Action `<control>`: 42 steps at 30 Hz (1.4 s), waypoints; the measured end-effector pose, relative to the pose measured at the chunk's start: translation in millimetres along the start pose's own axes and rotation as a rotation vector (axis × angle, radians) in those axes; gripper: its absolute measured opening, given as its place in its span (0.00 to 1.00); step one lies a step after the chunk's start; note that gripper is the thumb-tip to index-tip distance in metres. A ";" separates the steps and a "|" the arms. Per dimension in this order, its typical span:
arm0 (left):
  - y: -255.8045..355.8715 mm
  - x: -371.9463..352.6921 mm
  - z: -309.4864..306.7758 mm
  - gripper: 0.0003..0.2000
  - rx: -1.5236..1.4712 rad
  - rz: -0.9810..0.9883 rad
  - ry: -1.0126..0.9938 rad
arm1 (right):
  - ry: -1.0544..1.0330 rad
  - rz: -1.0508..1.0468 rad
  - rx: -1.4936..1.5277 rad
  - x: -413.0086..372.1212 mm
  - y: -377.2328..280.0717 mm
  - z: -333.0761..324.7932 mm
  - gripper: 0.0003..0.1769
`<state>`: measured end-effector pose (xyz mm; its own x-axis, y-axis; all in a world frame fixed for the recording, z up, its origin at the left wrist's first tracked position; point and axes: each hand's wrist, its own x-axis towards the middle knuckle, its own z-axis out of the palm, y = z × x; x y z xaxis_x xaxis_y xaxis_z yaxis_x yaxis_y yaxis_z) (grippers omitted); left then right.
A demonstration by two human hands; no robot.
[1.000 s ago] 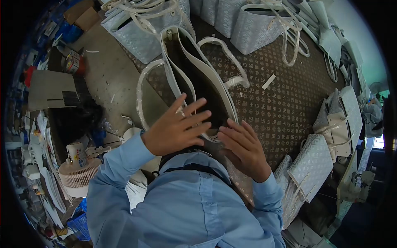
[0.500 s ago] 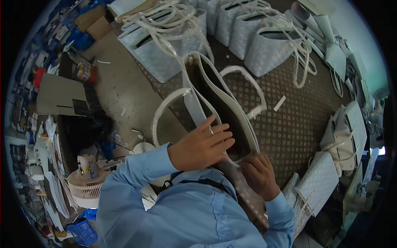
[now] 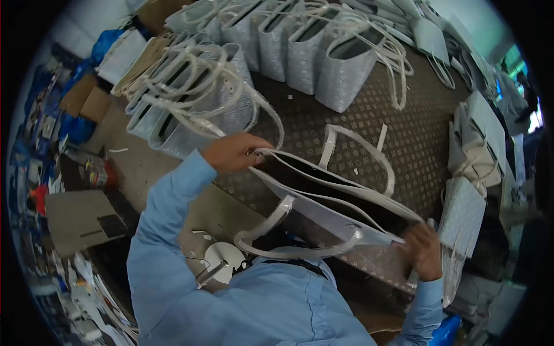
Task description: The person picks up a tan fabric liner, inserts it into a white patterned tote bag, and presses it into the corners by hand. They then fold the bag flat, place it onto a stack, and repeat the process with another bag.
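A white tote bag (image 3: 340, 196) lies open-mouthed in front of me, its dark inside showing. Its two handles, wrapped in clear film, stick out on either side of the mouth. My left hand (image 3: 235, 152) grips the far left corner of the rim, with its fingers closed there. At the opposite end, my right hand (image 3: 420, 248) is closed on the right corner of the rim. Between both hands the mouth is stretched into a long narrow shape. The bag's lower part is hidden beneath its rim and front side.
Several silvery-white handbags (image 3: 346, 72) stand along the far side of the brown patterned table (image 3: 288, 121). Another group of bags (image 3: 190, 109) with tangled handles is at the left. Folded bags (image 3: 461, 213) stack at the right. A cardboard piece (image 3: 86, 213) lies at the left.
My left hand has moved from the near part of the opening to its far left corner. My right hand has shifted right, and the bag has turned to lie more sideways.
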<state>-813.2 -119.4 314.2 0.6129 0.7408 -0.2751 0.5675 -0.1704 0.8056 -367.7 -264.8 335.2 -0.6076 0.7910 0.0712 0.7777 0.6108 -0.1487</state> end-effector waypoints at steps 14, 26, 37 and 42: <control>27.2 70.0 11.3 0.20 -0.108 -0.075 -0.350 | 0.155 0.234 0.128 -38.8 43.4 42.8 0.19; 28.5 56.5 17.2 0.14 0.849 0.894 0.099 | 0.288 0.103 0.053 -29.9 40.7 34.2 0.24; 15.2 87.6 20.9 0.16 0.693 0.964 0.003 | 0.304 0.136 0.143 -39.1 56.0 44.2 0.22; 6.8 79.8 24.1 0.15 0.645 0.892 0.097 | 0.307 0.155 0.230 -28.1 48.1 38.4 0.23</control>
<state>-747.2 -77.2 285.1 0.9151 0.2266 0.3335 0.1412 -0.9548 0.2614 -319.4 -259.0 288.2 -0.3826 0.8682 0.3159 0.7788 0.4871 -0.3953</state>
